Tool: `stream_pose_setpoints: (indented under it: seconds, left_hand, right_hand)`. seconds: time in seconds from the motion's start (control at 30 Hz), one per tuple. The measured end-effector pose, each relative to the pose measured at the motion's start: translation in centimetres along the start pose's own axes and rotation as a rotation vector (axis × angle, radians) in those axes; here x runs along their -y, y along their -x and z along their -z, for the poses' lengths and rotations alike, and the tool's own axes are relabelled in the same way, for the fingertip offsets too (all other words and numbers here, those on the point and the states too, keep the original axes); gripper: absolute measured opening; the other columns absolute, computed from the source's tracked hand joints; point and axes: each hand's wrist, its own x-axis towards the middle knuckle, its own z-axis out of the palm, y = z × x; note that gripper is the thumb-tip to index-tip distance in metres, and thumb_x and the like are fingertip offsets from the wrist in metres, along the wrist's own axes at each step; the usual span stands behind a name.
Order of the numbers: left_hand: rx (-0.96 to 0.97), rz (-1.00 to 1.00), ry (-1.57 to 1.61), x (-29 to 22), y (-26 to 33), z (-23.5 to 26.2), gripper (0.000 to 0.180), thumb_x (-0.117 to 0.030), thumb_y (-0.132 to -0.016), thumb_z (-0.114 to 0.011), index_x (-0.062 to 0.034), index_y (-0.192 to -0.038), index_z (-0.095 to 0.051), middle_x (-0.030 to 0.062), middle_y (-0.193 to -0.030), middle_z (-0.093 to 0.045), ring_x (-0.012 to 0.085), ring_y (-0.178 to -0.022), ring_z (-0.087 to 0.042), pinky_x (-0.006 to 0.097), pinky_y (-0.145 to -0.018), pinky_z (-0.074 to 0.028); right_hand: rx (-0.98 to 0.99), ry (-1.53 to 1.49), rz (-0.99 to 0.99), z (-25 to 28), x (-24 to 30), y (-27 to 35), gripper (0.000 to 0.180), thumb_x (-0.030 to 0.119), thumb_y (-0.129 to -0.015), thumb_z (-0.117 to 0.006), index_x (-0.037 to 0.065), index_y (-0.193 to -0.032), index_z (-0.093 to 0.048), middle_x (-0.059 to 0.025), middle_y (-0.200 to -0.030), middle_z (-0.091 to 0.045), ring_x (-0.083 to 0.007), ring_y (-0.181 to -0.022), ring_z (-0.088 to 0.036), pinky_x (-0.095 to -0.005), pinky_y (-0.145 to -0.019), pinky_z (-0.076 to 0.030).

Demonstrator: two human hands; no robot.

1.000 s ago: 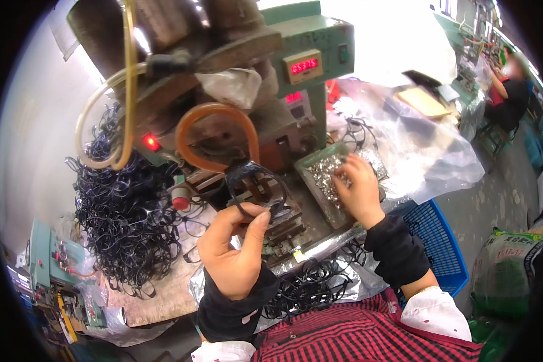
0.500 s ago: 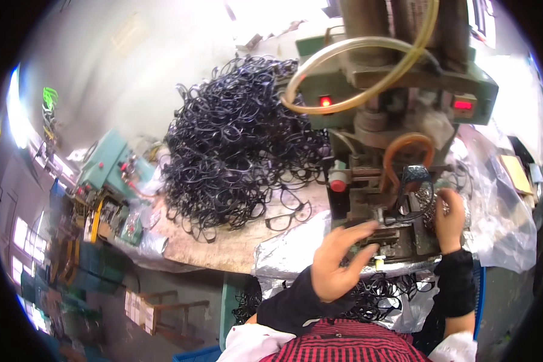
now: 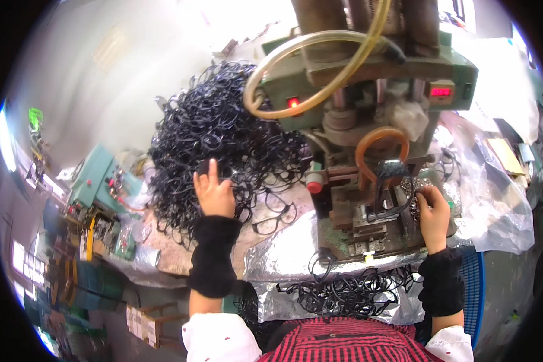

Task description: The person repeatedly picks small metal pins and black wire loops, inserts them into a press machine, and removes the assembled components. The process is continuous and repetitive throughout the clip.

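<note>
My left hand [image 3: 216,196] reaches onto a tall pile of black eyeglass frames [image 3: 214,130], its fingers apart and no frame plainly held in them. By the bed of a green press machine [image 3: 344,114], my right hand [image 3: 434,214] has thumb and fingertips drawn together beside a heap of small metal parts [image 3: 417,192]. Whatever sits between those fingertips is too small to make out. A dark curved piece [image 3: 392,171] stands at the press bed, below an orange loop of hose [image 3: 383,136]. One black frame [image 3: 323,260] is at the bed's front edge.
More black frames [image 3: 350,294] lie on silvery sheeting below the press. A red button [image 3: 314,182] sticks out at its left. Clear plastic bags [image 3: 495,211] hang at the right, above a blue basket [image 3: 473,289]. Another teal machine [image 3: 99,175] stands far left.
My left hand has swung left from the press bed to the frame pile. A black frame now shows at the bed's front edge. My right hand stays by the metal parts, fingers drawn together.
</note>
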Motion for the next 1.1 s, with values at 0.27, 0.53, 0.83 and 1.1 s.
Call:
stream_pose_setpoints:
  seconds: [0.27, 0.53, 0.83, 1.1]
  left_hand:
    - [-0.227, 0.204, 0.538, -6.2, 1.6, 2.6, 0.008, -0.006, -0.08, -0.074, -0.0046, -0.085, -0.068, 0.01, -0.088, -0.069, 0.0253, -0.072, -0.061, 0.033, -0.068, -0.048]
    - [0.126, 1.124, 2.224, -6.3, -1.9, -5.0, 0.008, -0.015, -0.096, -0.062, -0.0081, -0.095, -0.058, 0.0055, -0.091, -0.064, 0.0199, -0.088, -0.063, 0.033, -0.077, -0.052]
    - [-0.003, 0.966, 1.974, -14.3, 4.3, 3.8, 0.005, -0.011, -0.098, -0.057, -0.0114, -0.102, -0.055, 0.0065, -0.093, -0.065, 0.0202, -0.085, -0.066, 0.032, -0.075, -0.055]
    - [-0.367, 0.277, 1.826, -18.0, -4.2, 14.1, 0.017, 0.005, -0.095, -0.052, -0.0006, -0.111, -0.051, 0.0075, -0.094, -0.058, 0.0182, -0.085, -0.059, 0.031, -0.082, -0.051]
  right_hand:
    - [-0.339, 0.156, -0.124, 8.0, -2.9, 7.8, 0.012, -0.003, -0.087, -0.063, -0.002, -0.099, -0.067, -0.0063, -0.094, -0.067, -0.0159, -0.088, -0.061, -0.0268, -0.082, -0.047]
    - [0.026, -0.131, 0.198, 0.6, 9.9, 1.5, 0.016, -0.005, -0.078, -0.068, -0.002, -0.093, -0.069, -0.0119, -0.092, -0.068, -0.0226, -0.085, -0.065, -0.0304, -0.078, -0.05]
    - [0.123, -0.691, -0.223, -3.6, 8.7, 1.8, 0.038, -0.003, -0.084, -0.067, -0.004, -0.121, -0.055, -0.0087, -0.102, -0.067, -0.0126, -0.097, -0.064, -0.0251, -0.085, -0.05]
    - [0.193, -0.803, -0.261, -3.6, 12.2, 2.2, 0.042, -0.002, -0.085, -0.065, -0.005, -0.125, -0.053, -0.0095, -0.107, -0.066, -0.0142, -0.099, -0.063, -0.027, -0.089, -0.049]
